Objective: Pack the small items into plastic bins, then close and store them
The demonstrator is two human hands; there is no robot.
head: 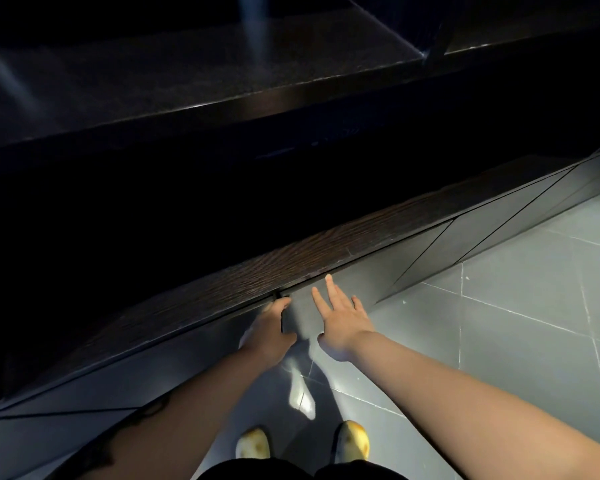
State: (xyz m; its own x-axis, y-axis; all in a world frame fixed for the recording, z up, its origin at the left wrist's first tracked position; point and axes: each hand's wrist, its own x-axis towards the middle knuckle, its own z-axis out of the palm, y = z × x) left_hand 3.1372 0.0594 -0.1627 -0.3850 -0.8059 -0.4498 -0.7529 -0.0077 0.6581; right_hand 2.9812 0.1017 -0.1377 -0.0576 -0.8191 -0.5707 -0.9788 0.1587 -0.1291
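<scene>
No readable writing or brand marks anywhere; the scene is dim, and no bins or small items can be made out. Left hand (270,329) reaches to 12 o'clock, fingers curled over the top edge of a grey cabinet door (300,318) just under the dark wood ledge (291,261). Right hand (340,318), at 3 o'clock of the left, lies flat against the door face with fingers straight and spread; yellow shoes (352,441) stand at 6 o'clock on grey floor tiles (516,341).

The cabinet top (291,268) shows dark, grained wood; its doors (329,303) look smooth and glossy; the floor tiles (520,323) are grey and shiny.
</scene>
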